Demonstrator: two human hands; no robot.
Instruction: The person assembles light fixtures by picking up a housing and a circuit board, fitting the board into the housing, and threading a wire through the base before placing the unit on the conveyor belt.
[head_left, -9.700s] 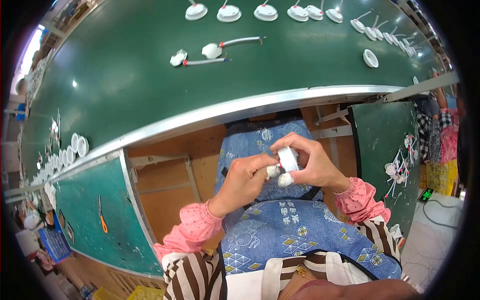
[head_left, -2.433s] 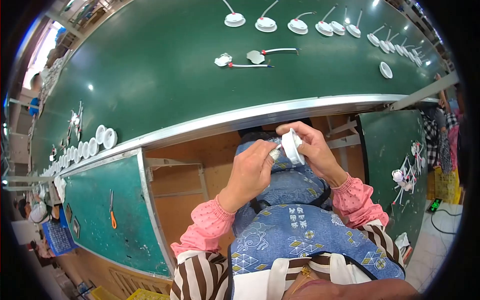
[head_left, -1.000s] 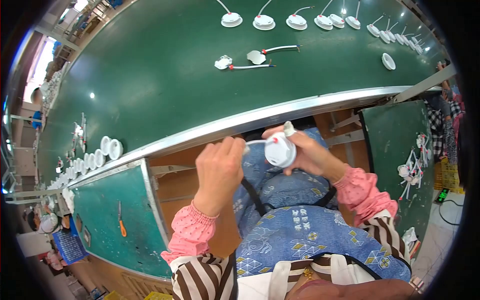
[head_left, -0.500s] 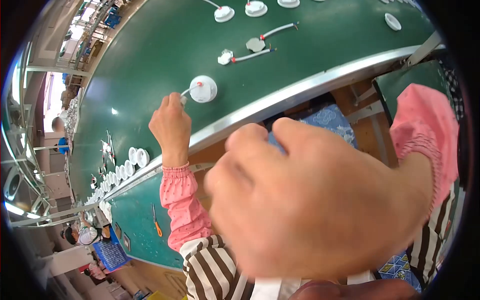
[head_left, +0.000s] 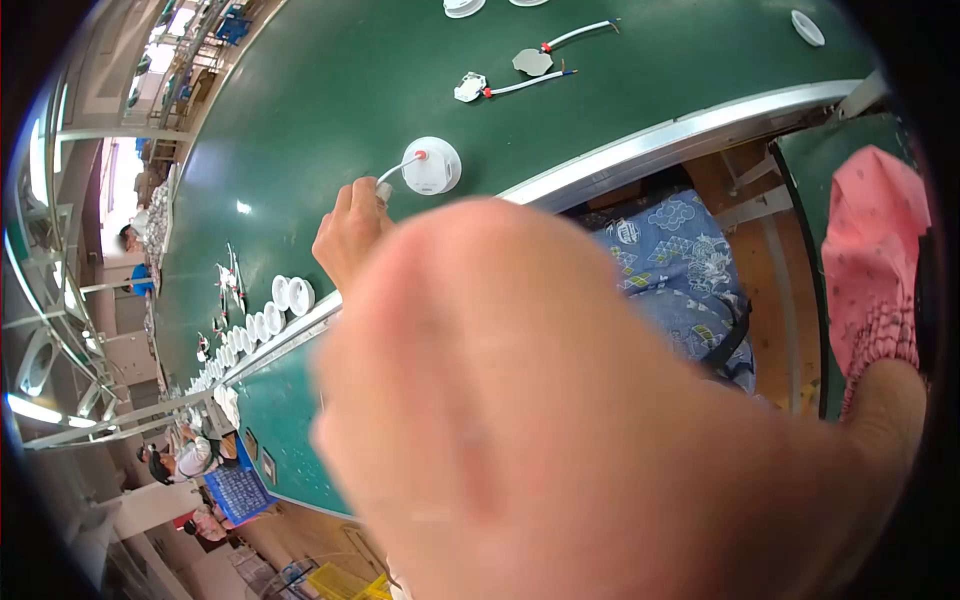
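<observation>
White round fixture (head_left: pixel 440 178) lies on the green table (head_left: pixel 330 100), cable side up; its faint markings are too small to read. In the head view, the left hand's (head_left: pixel 350 225) fingertips are closed on its white cable (head_left: pixel 398 169). The right hand (head_left: pixel 500 400) is a blur near the camera, so its grip cannot be told. Beyond the fixture lie two cabled pieces (head_left: pixel 533 63); below left of it, white cups (head_left: pixel 300 296) stand in a row and, farther off, a blue crate (head_left: pixel 240 492) has unclear contents.
</observation>
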